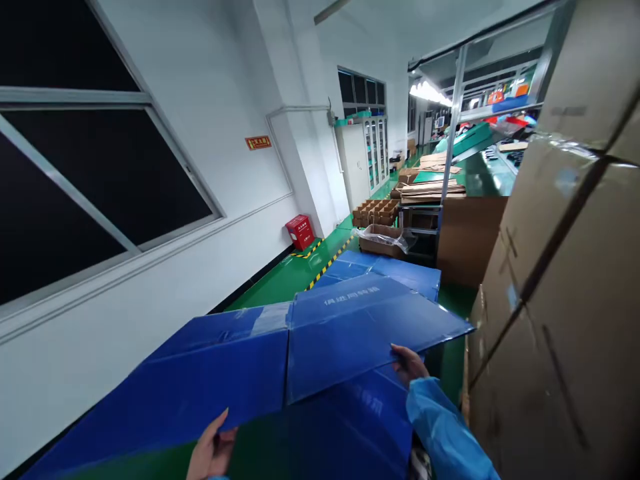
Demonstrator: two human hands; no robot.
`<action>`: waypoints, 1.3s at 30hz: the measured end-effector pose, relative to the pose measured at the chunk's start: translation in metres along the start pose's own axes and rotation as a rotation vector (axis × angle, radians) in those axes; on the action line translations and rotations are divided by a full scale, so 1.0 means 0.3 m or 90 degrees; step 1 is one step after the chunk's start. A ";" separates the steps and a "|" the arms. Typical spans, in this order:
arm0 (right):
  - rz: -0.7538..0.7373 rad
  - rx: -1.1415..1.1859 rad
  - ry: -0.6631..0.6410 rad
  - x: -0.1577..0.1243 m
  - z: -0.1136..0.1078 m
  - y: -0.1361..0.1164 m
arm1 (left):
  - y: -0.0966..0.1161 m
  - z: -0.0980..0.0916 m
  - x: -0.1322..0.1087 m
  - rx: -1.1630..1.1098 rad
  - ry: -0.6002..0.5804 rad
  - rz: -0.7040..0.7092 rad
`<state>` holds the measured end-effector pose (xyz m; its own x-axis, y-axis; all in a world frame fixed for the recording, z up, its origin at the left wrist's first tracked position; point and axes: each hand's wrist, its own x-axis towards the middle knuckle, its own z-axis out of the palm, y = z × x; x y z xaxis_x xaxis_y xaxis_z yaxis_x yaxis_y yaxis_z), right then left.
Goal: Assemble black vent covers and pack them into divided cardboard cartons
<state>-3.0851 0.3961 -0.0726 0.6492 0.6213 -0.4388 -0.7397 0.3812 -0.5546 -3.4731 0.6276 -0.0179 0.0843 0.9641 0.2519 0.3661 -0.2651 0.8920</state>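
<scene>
Blue sheet (345, 333), seen in the head view, is held out in front of the person above the green floor (280, 267), between the white wall (150, 293) at left and the stacked cardboard boxes (575, 333) at right. The left grip (215, 447) has its thumb over the near edge of the left panel, with the fingers curled beneath; the right grip (410, 365) pinches the near edge of the right panel, its thumb not clearly seen.

To handle it well, I would spread the support evenly on both sides of the seam (288, 360), since a broad, thin piece like this probably bends there. Both hands are best raised and turned together, with the far edge watched, as only the near edge is supported by the fingers. The right corner looks close to the boxes, though I cannot tell whether it touches, so a little room there would help. Another blue panel (360, 427) lies lower down, partly covered, and could snag.

Its long axis runs across the view, from the lower left up towards the right, with the seam crossing it. The right end narrows to a corner that points at the boxes
</scene>
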 end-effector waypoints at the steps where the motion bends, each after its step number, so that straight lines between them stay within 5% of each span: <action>1: 0.003 0.016 0.009 0.080 -0.004 -0.050 | 0.040 0.096 0.065 -0.007 -0.008 0.008; 4: 0.005 0.056 0.029 0.336 -0.036 -0.229 | 0.219 0.422 0.268 -0.034 -0.079 0.003; 7: -0.025 0.113 0.065 0.628 -0.104 -0.403 | 0.401 0.826 0.508 -0.139 -0.173 -0.104; 9: -0.071 0.149 0.102 0.795 -0.152 -0.381 | 0.384 1.047 0.686 -0.185 -0.187 -0.141; 11: -0.114 0.162 0.131 0.890 -0.181 -0.139 | 0.175 1.127 0.868 -0.224 -0.209 -0.172; 15: -0.166 0.169 0.119 0.999 -0.266 0.705 | -0.562 1.083 1.143 -0.314 -0.262 -0.221; 16: -0.173 0.177 0.109 1.076 -0.340 0.836 | -0.709 1.159 1.156 -0.353 -0.260 -0.233; 17: -0.172 0.186 0.100 1.186 -0.447 0.896 | -0.816 1.301 1.135 -0.391 -0.252 -0.248; 19: -0.149 0.206 0.099 1.471 -0.730 0.820 | -0.913 1.732 1.001 -0.438 -0.237 -0.290; 21: -0.096 0.223 0.133 1.747 -1.005 0.615 | -0.915 2.186 0.805 -0.412 -0.237 -0.348; 23: -0.031 0.225 0.186 1.915 -1.161 0.440 | -0.892 2.478 0.632 -0.354 -0.247 -0.421; 25: 0.045 0.201 0.246 1.952 -1.174 0.365 | -0.877 2.566 0.528 -0.291 -0.261 -0.505; 30: 0.156 0.106 0.439 1.767 -1.019 0.425 | -0.880 2.465 0.460 -0.163 -0.319 -0.652; 33: 0.189 0.014 0.446 1.620 -1.046 0.449 | -0.889 2.488 0.463 -0.147 -0.324 -0.647; 35: 0.132 -0.110 0.491 1.514 -1.106 0.432 | -0.889 2.526 0.477 -0.140 -0.332 -0.639; 39: -0.130 -0.446 0.783 1.350 -1.254 0.326 | -0.902 2.625 0.489 -0.153 -0.390 -0.624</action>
<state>-2.8278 0.4274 -0.5705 0.7382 -0.5180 -0.4320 -0.6123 -0.2460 -0.7514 -2.8300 0.8542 -0.5177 0.3190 0.5872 -0.7439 0.3434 0.6599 0.6682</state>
